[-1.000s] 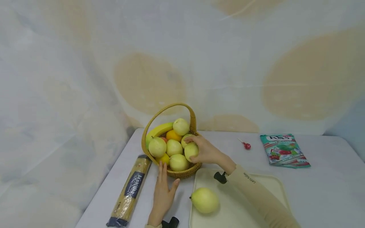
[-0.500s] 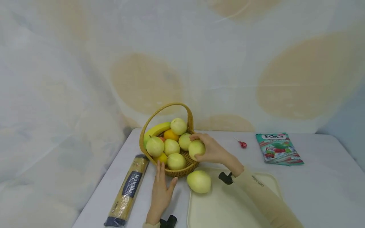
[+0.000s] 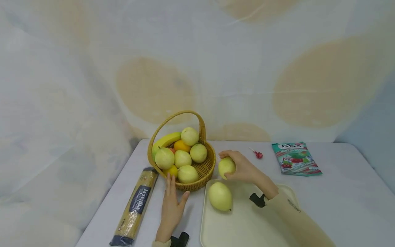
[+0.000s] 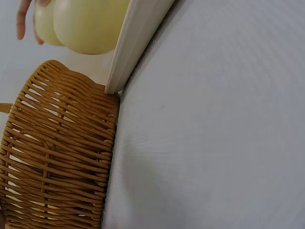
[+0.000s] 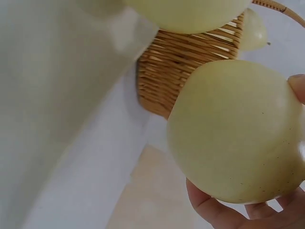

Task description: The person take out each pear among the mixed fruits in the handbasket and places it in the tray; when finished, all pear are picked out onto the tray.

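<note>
In the head view my right hand (image 3: pixel 243 168) grips a yellow-green pear (image 3: pixel 226 168) at the back edge of a cream tray (image 3: pixel 247 219). Its thumb and fingers wrap the pear's sides in the right wrist view, where the fruit (image 5: pixel 233 133) fills much of the picture. A second pear (image 3: pixel 220 196) lies on the tray, stem toward the front. The wicker basket (image 3: pixel 212 161) holds several pears, a banana (image 3: pixel 168 138), an orange (image 3: pixel 182 146) and a yellow fruit. My left hand (image 3: pixel 172 209) has straight fingers, their tips at the basket's front rim.
A long pack of spaghetti (image 3: pixel 134 207) lies left of the basket. Behind the tray are a red lollipop (image 3: pixel 258 155) and a green candy bag (image 3: pixel 296 159). The basket's arched handle (image 3: pixel 176 116) rises over the fruit. A patterned cloth (image 3: pixel 234 68) hangs behind the table.
My right hand has lifted the pear out of the basket and carried it right. The pear on the tray rolled back toward the basket, then turned. My left hand stays at the basket's front.
</note>
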{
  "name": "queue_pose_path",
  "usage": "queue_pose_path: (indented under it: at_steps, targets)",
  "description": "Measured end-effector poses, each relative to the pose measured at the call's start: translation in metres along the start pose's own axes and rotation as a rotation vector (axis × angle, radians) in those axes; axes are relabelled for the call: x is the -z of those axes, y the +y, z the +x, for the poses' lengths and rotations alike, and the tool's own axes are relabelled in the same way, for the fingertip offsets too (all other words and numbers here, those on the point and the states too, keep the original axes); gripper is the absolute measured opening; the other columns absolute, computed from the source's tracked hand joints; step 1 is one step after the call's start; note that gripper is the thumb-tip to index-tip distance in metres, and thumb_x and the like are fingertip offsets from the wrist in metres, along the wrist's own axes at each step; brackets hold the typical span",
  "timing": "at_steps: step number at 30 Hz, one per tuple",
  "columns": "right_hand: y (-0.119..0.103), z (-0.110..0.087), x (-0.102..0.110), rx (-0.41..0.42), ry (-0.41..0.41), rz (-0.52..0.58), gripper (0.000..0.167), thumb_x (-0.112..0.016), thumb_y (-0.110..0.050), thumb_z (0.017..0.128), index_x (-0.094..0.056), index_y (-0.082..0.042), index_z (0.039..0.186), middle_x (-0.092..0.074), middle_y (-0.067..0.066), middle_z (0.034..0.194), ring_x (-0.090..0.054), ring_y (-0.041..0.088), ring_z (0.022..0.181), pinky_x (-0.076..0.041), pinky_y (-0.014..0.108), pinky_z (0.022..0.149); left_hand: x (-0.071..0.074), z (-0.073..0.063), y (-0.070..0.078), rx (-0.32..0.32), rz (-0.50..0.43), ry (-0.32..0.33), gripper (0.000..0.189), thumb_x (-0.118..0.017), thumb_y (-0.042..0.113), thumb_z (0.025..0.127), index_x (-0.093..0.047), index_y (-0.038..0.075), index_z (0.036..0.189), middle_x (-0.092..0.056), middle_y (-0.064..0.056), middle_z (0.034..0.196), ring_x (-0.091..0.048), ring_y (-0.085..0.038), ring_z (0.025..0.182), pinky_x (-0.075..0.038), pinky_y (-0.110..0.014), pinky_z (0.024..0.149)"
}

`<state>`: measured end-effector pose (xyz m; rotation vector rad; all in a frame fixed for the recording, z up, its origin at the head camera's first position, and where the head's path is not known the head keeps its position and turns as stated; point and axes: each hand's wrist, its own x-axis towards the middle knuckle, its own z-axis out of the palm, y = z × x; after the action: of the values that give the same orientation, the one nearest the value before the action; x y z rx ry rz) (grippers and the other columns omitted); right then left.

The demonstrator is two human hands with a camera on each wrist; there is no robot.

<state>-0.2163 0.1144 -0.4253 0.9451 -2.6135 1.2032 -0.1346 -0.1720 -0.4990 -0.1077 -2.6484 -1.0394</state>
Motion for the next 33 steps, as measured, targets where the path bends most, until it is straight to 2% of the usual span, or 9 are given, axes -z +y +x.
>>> queue_pose_path:
  at_steps: [9, 15, 20, 26, 33]
  targets:
    - [0.011, -0.029, -0.002, -0.072, -0.002, -0.03, 0.066, -0.082, -0.006, 0.07, -0.054, -0.003, 0.13, -0.063, 0.01, 0.123, -0.053, 0.025, 0.112, -0.048, 0.046, 0.096, 0.001, 0.0, 0.001, -0.013, 0.0, 0.009, 0.078, -0.062, 0.032, 0.094, -0.021, 0.0, 0.153, -0.008, -0.02, 0.163, -0.026, -0.047, 0.142, -0.028, -0.067, 0.109]
    - [0.009, -0.046, -0.004, -0.131, -0.029, -0.048, 0.065, -0.081, -0.01, 0.071, -0.054, -0.005, 0.131, -0.062, 0.006, 0.124, -0.052, 0.024, 0.114, -0.048, 0.046, 0.096, 0.001, -0.001, 0.001, -0.015, 0.0, 0.013, 0.079, -0.061, 0.035, 0.095, -0.021, 0.001, 0.153, -0.008, -0.02, 0.163, -0.024, -0.044, 0.144, -0.026, -0.065, 0.111]
    - [0.008, -0.06, -0.005, -0.151, -0.02, -0.077, 0.063, -0.081, -0.01, 0.071, -0.055, -0.004, 0.129, -0.061, 0.006, 0.125, -0.052, 0.024, 0.114, -0.048, 0.045, 0.096, 0.001, 0.0, 0.0, -0.015, 0.003, 0.009, 0.079, -0.06, 0.035, 0.095, -0.02, 0.001, 0.153, -0.008, -0.019, 0.163, -0.025, -0.045, 0.143, -0.028, -0.066, 0.11]
    - [0.009, -0.07, -0.01, -0.117, 0.005, -0.093, 0.063, -0.082, -0.007, 0.069, -0.056, -0.004, 0.127, -0.061, 0.005, 0.126, -0.053, 0.024, 0.115, -0.048, 0.046, 0.099, 0.002, 0.0, -0.002, -0.007, 0.009, 0.013, 0.078, -0.062, 0.031, 0.095, -0.019, 0.002, 0.154, -0.008, -0.019, 0.163, -0.026, -0.046, 0.143, -0.027, -0.066, 0.11]
    - [0.008, -0.073, -0.022, -0.059, 0.036, -0.112, 0.064, -0.082, -0.006, 0.067, -0.058, -0.007, 0.125, -0.062, 0.003, 0.123, -0.052, 0.021, 0.113, -0.05, 0.039, 0.095, 0.0, 0.0, -0.001, -0.031, -0.01, 0.021, 0.079, -0.062, 0.033, 0.094, -0.02, 0.001, 0.153, -0.009, -0.02, 0.163, -0.028, -0.048, 0.141, -0.031, -0.065, 0.108]
